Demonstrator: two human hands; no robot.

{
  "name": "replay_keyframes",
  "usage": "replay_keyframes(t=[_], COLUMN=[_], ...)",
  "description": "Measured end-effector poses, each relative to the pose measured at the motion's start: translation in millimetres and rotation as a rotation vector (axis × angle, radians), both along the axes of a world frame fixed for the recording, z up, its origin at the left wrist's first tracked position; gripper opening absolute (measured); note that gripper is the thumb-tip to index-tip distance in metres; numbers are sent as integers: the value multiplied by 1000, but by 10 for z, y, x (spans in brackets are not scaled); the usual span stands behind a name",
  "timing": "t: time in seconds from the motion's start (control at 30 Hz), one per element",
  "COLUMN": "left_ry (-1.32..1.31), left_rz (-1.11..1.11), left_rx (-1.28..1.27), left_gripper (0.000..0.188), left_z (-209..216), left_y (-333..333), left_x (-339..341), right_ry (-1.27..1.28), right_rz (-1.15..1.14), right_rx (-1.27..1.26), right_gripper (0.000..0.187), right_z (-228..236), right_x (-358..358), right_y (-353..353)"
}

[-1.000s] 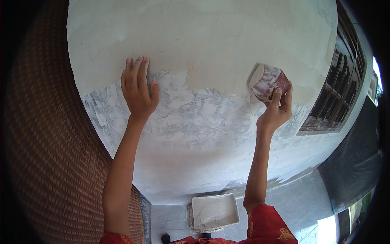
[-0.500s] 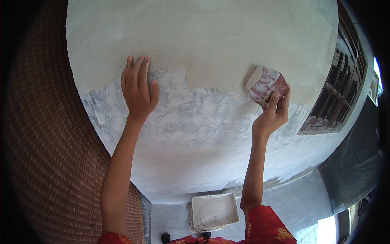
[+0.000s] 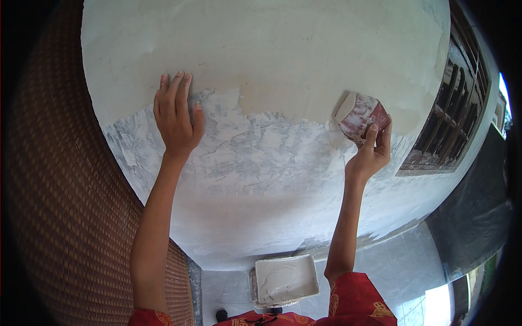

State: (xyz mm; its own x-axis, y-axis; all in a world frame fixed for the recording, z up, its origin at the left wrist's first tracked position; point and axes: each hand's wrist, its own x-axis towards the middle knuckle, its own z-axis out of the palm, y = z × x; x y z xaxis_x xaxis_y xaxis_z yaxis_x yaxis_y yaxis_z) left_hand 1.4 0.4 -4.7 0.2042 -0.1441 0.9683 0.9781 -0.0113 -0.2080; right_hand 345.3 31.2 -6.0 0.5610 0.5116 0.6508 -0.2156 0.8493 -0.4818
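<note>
The maroon scraper (image 3: pixel 375 115), streaked with white putty, was on the right side of the scene, its left edge against or very near the wall (image 3: pixel 304 54), though actual contact could not be told; of the two hands, the right hand (image 3: pixel 370 155) pinched its near right corner, thumb on the side facing the camera; the left hand (image 3: pixel 178 119) was well apart to the left, its fingers spread and laid against the wall, holding nothing; between the hands ran a patchy grey-white band, with a smooth cream coat on its far side; to the right was a dark barred window (image 3: pixel 454 119); to the left rose a brown woven panel (image 3: pixel 81 190); near the person, a rectangular tray (image 3: pixel 253 285) of pale putty (image 3: pixel 285 277) was on the grey tiled floor (image 3: pixel 391 261).
</note>
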Motion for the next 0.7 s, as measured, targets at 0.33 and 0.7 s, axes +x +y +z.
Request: replay_keyframes(t=[0.33,0.7], left_ry=[7,-30], left_rz=[-7,-38], left_rx=[22,-54], left_gripper=[47,49], left_z=[6,43], left_y=[39,-65], left_x=[-21,10], right_ry=[-185,-43], right_rz=[8,74], right_rx=[36,26], right_gripper=[42,43], right_z=[11,151], right_x=[-66,-223], right_y=[392,-321])
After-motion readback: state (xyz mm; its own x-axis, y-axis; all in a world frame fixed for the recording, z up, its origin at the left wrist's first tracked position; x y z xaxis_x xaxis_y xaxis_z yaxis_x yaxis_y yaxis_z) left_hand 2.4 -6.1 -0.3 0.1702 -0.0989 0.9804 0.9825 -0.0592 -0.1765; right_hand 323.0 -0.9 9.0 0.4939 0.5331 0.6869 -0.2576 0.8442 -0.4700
